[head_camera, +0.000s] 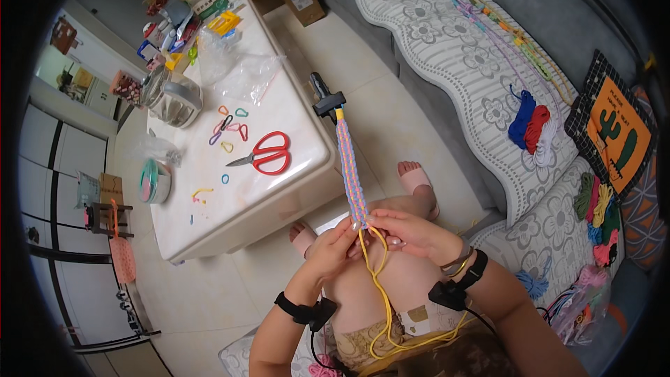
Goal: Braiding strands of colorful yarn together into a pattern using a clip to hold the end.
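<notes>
A braided cord strap [351, 173] in blue, pink and yellow runs from a black clamp [328, 99] at the table's edge down to my lap. My left hand [337, 243] pinches the left side of its near end. On the other side, my right hand [411, 233] grips the same end between thumb and fingers. Two loose yellow cords [386, 298] leave the strap between my hands and trail over my thighs to the lower right. The fingers partly hide the strap's last knots.
Red-handled scissors [271, 153], several small coloured clips [226, 123], a glass pitcher [175, 99] and a round tub [155, 181] stand or lie on the white table [251, 193]. Cord bundles [534, 123] and a cactus cushion [612, 131] rest on the sofa [466, 63] at right.
</notes>
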Available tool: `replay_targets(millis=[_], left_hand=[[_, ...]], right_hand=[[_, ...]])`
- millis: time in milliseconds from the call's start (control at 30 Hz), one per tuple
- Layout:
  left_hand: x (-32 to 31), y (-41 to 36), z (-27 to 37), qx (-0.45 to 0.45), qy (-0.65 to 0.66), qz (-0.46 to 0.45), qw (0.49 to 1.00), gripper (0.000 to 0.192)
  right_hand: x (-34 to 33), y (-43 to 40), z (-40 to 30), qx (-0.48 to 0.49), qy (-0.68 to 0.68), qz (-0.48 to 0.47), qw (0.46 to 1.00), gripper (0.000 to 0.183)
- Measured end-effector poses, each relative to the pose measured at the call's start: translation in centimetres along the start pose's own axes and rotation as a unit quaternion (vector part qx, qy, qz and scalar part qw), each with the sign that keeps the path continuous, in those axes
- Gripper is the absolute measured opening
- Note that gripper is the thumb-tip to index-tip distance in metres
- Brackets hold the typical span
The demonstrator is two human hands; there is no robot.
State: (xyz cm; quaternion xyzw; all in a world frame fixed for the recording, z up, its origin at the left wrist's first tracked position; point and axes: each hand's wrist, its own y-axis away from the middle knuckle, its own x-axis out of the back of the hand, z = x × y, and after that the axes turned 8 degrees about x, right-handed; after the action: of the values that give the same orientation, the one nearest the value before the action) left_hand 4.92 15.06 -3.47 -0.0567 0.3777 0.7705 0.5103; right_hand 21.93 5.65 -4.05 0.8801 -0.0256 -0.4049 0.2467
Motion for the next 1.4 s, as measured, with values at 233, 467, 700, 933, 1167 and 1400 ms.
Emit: replay_targets(millis=[233,467,700,933,1167,1400], left_hand=[[-0.4,0.8,3.0,-0.078,-0.401,0.066,0.911,0.024],[-0.3,0.6,3.7,0.046,-0.161,-0.028,0.986,0.027],[-1.6,0.7,2.7,0.019,-0.129,0.044,0.990,0.022],[-0.4,0.6,2.3,0.024,-0.086,-0.007,0.996,0.017],[-1.5,0.2,2.7,0.076,-0.035,0.068,0.994,0.020],[-3.3,1.2,0.9,0.114,-0.033,0.081,0.990,0.017]], right_hand=[[-2.5,1.4,-0.5,0.381,0.696,0.053,0.607,0.015],[-0.3,-0.5,0.7,0.304,0.249,-0.064,0.917,0.017],[-0.5,-0.1,0.0,0.241,0.304,-0.028,0.921,0.020],[-1.1,0.1,-0.4,0.182,0.221,-0.032,0.958,0.020],[-0.5,0.0,0.6,0.299,0.383,0.000,0.874,0.020],[-1.3,0.5,1.9,0.317,0.326,0.095,0.886,0.019]])
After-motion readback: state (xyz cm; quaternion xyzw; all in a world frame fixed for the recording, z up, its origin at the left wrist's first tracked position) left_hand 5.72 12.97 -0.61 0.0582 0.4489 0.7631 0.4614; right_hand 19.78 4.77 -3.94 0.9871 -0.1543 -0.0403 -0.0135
